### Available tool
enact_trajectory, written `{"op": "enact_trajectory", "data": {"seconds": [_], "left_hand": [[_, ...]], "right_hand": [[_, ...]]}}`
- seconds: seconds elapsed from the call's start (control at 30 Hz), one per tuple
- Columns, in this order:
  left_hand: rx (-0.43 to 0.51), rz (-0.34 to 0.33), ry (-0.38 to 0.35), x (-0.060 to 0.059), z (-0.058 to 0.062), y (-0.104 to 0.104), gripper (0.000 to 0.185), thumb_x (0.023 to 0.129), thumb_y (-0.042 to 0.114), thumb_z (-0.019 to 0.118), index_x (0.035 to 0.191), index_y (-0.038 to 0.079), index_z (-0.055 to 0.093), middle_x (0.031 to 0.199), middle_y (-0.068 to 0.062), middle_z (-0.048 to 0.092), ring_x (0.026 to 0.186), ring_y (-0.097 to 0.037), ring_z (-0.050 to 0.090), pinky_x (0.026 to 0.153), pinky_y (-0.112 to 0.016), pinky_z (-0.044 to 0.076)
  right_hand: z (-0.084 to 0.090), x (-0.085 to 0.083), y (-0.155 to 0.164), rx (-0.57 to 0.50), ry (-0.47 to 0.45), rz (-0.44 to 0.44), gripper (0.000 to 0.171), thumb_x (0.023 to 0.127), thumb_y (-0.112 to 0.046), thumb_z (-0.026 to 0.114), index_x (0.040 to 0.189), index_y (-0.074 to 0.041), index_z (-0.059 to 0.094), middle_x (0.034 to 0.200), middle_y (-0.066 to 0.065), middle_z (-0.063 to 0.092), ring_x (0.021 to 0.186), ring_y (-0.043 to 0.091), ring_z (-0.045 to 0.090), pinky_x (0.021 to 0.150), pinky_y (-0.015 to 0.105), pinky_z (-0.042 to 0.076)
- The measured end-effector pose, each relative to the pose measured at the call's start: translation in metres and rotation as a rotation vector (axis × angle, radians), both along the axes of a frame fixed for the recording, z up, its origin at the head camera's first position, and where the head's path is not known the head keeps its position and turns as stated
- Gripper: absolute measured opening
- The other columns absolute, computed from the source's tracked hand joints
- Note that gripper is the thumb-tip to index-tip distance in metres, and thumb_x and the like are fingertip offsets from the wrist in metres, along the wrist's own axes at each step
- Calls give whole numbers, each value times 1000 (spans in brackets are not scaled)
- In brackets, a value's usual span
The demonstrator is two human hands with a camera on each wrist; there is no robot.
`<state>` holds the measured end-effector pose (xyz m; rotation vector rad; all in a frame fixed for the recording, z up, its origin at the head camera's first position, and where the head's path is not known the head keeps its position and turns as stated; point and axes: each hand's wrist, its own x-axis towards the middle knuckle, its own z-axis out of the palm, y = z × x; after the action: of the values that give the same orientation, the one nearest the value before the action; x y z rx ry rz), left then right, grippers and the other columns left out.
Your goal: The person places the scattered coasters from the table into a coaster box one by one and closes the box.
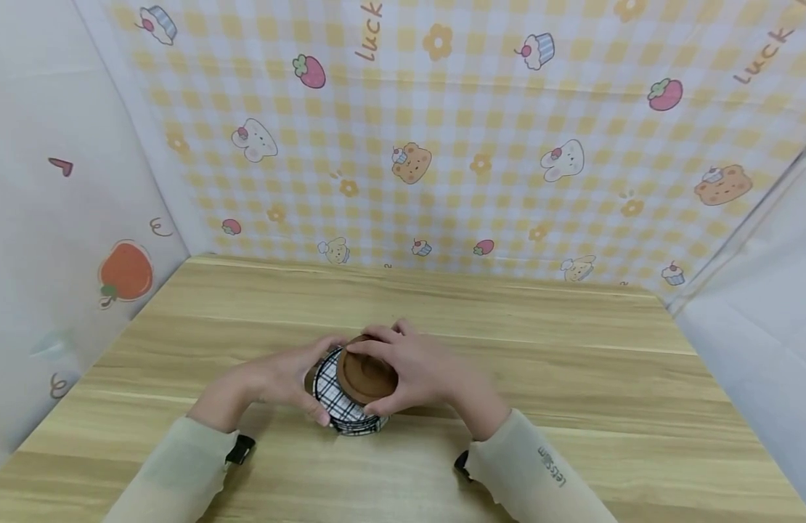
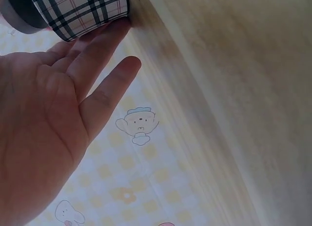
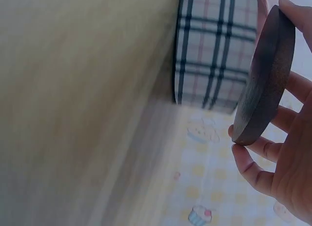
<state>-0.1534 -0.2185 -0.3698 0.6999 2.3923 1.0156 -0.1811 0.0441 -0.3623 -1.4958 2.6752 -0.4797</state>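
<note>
In the head view, a round plaid container (image 1: 330, 385) in white and black stands on the table, with dark rims. My left hand (image 1: 282, 378) holds it from the left, thumb on the near side and fingers behind. In the left wrist view, fingers (image 2: 105, 48) touch the plaid side (image 2: 87, 11), while one finger stands apart from it. My right hand (image 1: 425, 363) grips a round brown wooden disc (image 1: 369, 374) by its edge. The right wrist view shows that disc (image 3: 265, 79) tilted close beside the container (image 3: 214, 50); whether they touch, I cannot tell.
The wood-grain table (image 1: 540, 349) spreads around both hands. A yellow checked backdrop (image 1: 442, 109) rises behind it, with pale cloth at the left (image 1: 50, 232) and right (image 1: 762, 312). Both forearms wear light sleeves (image 1: 534, 465) with dark straps near the wrists.
</note>
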Motion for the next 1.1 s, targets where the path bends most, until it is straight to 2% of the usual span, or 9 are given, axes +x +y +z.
{"op": "enact_trajectory", "data": {"seconds": [0.2, 0.43, 0.73, 0.9, 1.1], "left_hand": [[-29, 8, 9, 0, 0, 1, 115, 67, 41, 90, 155, 10, 22, 152, -14, 43, 134, -32, 47, 113, -57, 38], [-64, 24, 10, 1, 0, 1, 117, 66, 45, 90, 155, 11, 21, 156, -14, 38, 139, -34, 42, 114, -61, 34], [-44, 19, 13, 0, 0, 1, 114, 66, 45, 90, 153, 12, 25, 155, -10, 39, 139, -31, 43, 114, -58, 36], [-25, 7, 25, 1, 0, 0, 113, 67, 43, 90, 153, 11, 25, 156, -12, 38, 139, -34, 42, 113, -60, 35], [-25, 23, 13, 2, 0, 0, 114, 67, 42, 91, 154, 13, 23, 159, -13, 34, 141, -35, 40, 114, -62, 34]], "right_hand": [[-5, 5, -15, 35, 72, -25, 81, 75, -65, 72, 146, -35, 47, 148, -7, 46, 109, 16, 46, 82, 32, 54], [-3, 12, -24, 79, 65, -87, 81, 75, -67, 71, 146, -38, 47, 151, -6, 44, 112, 17, 44, 78, 40, 51], [-3, 13, -30, 116, 98, -64, 82, 74, -70, 71, 145, -37, 48, 151, -6, 45, 112, 17, 45, 78, 37, 48], [-3, 14, -30, 127, 79, -57, 83, 75, -70, 71, 147, -37, 46, 152, -6, 43, 111, 17, 44, 79, 36, 48], [-4, 15, -30, 118, 65, -53, 81, 75, -70, 71, 146, -37, 48, 154, -7, 41, 111, 17, 43, 78, 33, 48]]}}
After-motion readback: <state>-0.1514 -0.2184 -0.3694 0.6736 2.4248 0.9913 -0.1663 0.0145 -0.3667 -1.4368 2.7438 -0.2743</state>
